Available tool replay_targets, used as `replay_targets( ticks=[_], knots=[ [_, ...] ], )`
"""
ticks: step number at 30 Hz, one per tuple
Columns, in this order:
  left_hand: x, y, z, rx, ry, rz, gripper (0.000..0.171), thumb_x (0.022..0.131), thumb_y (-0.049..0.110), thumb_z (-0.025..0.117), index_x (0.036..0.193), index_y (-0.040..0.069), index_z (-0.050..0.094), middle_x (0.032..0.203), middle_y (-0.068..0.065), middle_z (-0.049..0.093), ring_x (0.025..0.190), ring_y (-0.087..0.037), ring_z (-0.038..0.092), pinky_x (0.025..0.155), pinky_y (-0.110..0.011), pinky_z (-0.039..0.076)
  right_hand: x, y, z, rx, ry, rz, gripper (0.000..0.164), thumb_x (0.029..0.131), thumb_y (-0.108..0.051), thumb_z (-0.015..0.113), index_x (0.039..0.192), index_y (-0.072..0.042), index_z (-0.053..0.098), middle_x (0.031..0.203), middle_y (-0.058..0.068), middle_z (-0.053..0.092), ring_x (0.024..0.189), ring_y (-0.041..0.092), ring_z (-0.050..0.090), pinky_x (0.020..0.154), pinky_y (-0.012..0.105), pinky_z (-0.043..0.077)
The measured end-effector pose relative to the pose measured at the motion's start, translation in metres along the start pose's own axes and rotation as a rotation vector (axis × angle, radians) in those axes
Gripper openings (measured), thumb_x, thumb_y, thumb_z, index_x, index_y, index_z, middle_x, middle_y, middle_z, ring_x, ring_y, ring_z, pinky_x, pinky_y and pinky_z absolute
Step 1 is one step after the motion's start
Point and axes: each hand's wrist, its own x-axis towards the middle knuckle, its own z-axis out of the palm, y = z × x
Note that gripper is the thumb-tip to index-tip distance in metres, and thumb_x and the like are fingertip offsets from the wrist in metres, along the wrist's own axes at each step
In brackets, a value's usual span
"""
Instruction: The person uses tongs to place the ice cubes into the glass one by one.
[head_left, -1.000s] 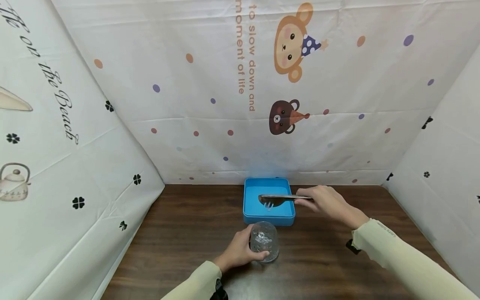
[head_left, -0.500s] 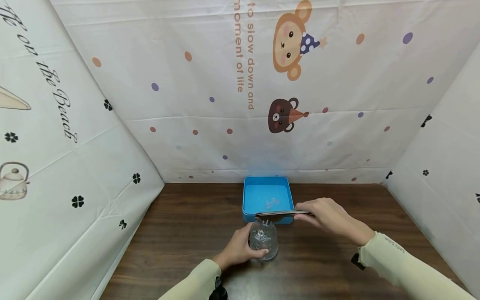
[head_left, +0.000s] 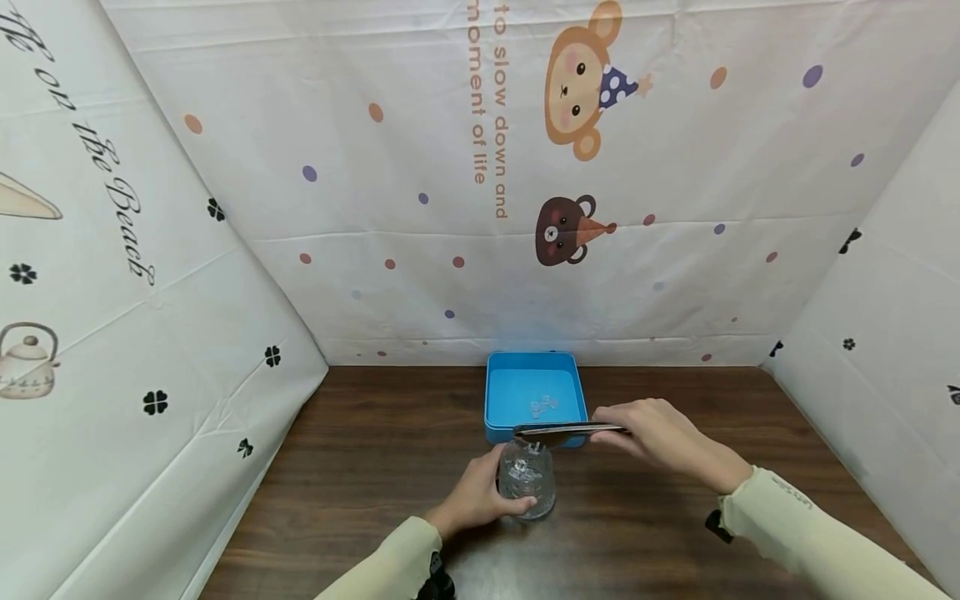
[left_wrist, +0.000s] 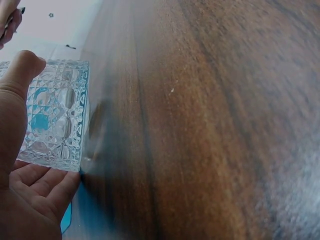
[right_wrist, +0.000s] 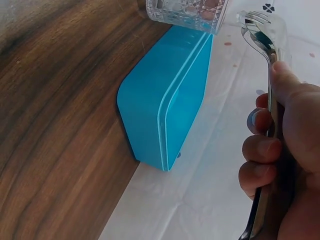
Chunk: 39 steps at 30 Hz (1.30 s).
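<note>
My left hand [head_left: 480, 498] grips a clear, cut-pattern glass [head_left: 527, 483] that stands on the table; the left wrist view shows thumb and fingers round its faceted side. My right hand [head_left: 660, 433] holds metal serving tongs [right_wrist: 272, 110], with a fork end and a spoon end lying together and fingers curled round the handles. In the head view the tongs' tip overlaps the glass's far rim. Something transparent shows round the tip in the right wrist view, its outline faint. Clear pieces are visible inside the glass.
Just behind the glass sits a blue square tray [head_left: 495, 392], close to the back wall, with several small clear pieces [head_left: 543, 406] on its floor. Printed white cloth [head_left: 420, 275] walls the brown wood table [head_left: 375, 467] at back and sides.
My right hand has brought the tongs from above the tray toward me, to the glass's rim, and has barely moved since half a second ago. The left hand keeps its hold.
</note>
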Motion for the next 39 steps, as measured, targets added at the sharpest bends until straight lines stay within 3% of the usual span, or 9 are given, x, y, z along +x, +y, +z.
replay_targets(
  ticks=[2, 7, 11, 16, 25, 30, 39],
  knots=[
    [0.0, 0.0, 0.0, 0.001, -0.001, -0.002, 0.077, 0.085, 0.046, 0.082, 0.145, 0.012, 0.048, 0.121, 0.0, 0.065, 0.097, -0.005, 0.064, 0.079, -0.027, 0.056, -0.001, 0.0, 0.0, 0.001, 0.002, 0.014, 0.01, 0.097, -0.032, 0.074, 0.097, -0.023, 0.069, 0.081, -0.014, 0.067, 0.057, -0.008, 0.045, 0.051, 0.018, 0.039],
    [-0.001, 0.002, -0.001, 0.0, -0.006, -0.017, 0.078, 0.085, 0.047, 0.082, 0.146, 0.013, 0.047, 0.123, 0.001, 0.065, 0.099, -0.006, 0.063, 0.082, -0.028, 0.056, -0.002, 0.001, 0.0, 0.038, -0.024, 0.066, 0.026, 0.098, -0.04, 0.07, 0.113, -0.02, 0.072, 0.095, -0.012, 0.072, 0.063, -0.007, 0.05, 0.054, 0.019, 0.044],
    [-0.002, 0.002, -0.001, 0.0, -0.012, -0.031, 0.077, 0.085, 0.047, 0.082, 0.146, 0.014, 0.048, 0.124, 0.002, 0.064, 0.1, -0.006, 0.063, 0.083, -0.028, 0.056, -0.001, 0.002, 0.0, 0.04, -0.037, 0.082, 0.028, 0.097, -0.044, 0.07, 0.113, -0.021, 0.07, 0.09, -0.017, 0.066, 0.061, -0.005, 0.047, 0.052, 0.019, 0.04],
    [-0.001, 0.002, -0.001, 0.0, -0.01, -0.024, 0.077, 0.085, 0.047, 0.082, 0.145, 0.013, 0.048, 0.123, 0.002, 0.064, 0.1, -0.006, 0.062, 0.082, -0.028, 0.056, -0.001, 0.003, 0.001, 0.035, -0.039, 0.082, 0.032, 0.096, -0.041, 0.072, 0.116, -0.016, 0.072, 0.093, -0.014, 0.069, 0.061, -0.005, 0.047, 0.052, 0.019, 0.04],
    [-0.001, -0.001, -0.001, 0.012, -0.004, -0.018, 0.077, 0.085, 0.049, 0.082, 0.145, 0.013, 0.049, 0.123, 0.001, 0.065, 0.1, -0.006, 0.063, 0.082, -0.029, 0.056, -0.001, 0.006, 0.003, 0.026, -0.042, 0.079, 0.042, 0.097, -0.045, 0.07, 0.125, -0.014, 0.072, 0.109, -0.005, 0.075, 0.077, -0.003, 0.063, 0.064, 0.026, 0.054],
    [-0.001, -0.002, 0.0, 0.006, -0.006, -0.018, 0.077, 0.084, 0.048, 0.082, 0.144, 0.013, 0.049, 0.123, 0.002, 0.065, 0.1, -0.006, 0.063, 0.082, -0.028, 0.056, 0.005, 0.009, 0.003, 0.036, -0.038, 0.077, 0.045, 0.096, -0.046, 0.071, 0.127, -0.013, 0.071, 0.11, -0.004, 0.075, 0.076, -0.002, 0.063, 0.064, 0.026, 0.054],
    [0.0, -0.002, -0.001, 0.002, -0.008, -0.02, 0.077, 0.084, 0.049, 0.082, 0.145, 0.014, 0.049, 0.126, 0.002, 0.064, 0.103, -0.007, 0.063, 0.083, -0.029, 0.056, 0.018, 0.022, 0.003, 0.01, -0.039, 0.097, 0.052, 0.096, -0.046, 0.071, 0.138, -0.015, 0.066, 0.119, 0.001, 0.074, 0.081, 0.006, 0.068, 0.072, 0.036, 0.059]
  ],
)
